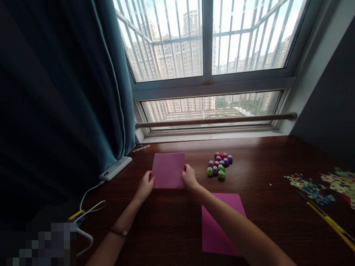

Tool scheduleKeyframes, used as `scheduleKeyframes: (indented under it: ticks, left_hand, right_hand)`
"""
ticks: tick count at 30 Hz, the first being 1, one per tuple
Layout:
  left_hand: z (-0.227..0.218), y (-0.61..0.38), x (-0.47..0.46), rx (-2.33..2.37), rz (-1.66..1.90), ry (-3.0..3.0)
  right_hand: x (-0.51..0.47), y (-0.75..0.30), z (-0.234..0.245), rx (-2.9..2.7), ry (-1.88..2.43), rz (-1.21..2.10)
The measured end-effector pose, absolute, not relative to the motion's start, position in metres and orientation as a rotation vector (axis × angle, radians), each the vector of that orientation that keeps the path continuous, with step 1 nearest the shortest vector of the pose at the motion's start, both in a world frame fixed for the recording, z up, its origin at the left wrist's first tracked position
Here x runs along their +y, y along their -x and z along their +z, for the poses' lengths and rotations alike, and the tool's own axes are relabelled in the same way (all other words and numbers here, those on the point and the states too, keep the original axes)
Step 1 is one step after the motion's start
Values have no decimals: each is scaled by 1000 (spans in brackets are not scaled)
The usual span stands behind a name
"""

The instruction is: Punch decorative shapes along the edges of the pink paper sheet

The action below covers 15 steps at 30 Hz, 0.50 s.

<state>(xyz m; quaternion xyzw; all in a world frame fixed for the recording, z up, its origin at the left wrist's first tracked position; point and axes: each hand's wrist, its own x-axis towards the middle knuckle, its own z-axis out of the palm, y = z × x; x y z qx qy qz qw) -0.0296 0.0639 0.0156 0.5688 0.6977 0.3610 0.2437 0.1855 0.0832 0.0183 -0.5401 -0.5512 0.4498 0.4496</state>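
A pink sheet of paper (168, 170) lies flat on the dark wooden table (266, 207), near its far side. My left hand (145, 186) grips the sheet's left edge near the lower corner, fingers closed on it. My right hand (189, 176) pinches the sheet's right edge. A second, brighter pink sheet (219, 225) lies nearer to me, partly hidden under my right forearm. A cluster of several small red, purple and green craft punches (220, 164) sits just right of my right hand.
A white power bank (115, 168) with a white cable (88, 208) lies at the table's left, beside the blue curtain (83, 92). Colourful paper scraps (318, 186) and a yellow tool (331, 221) lie at the right. A window with a rail runs behind.
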Motion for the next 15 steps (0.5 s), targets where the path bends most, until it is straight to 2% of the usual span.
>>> scheduleKeyframes:
  ticks: [7,15]
  left_hand:
    - [20,84,61,2206,590,-1566]
    - [19,77,61,2372,333,-1649]
  right_hand:
    - [89,-125,10,-1416,1580,1356]
    - [86,-128,26,-1606,1677,1267]
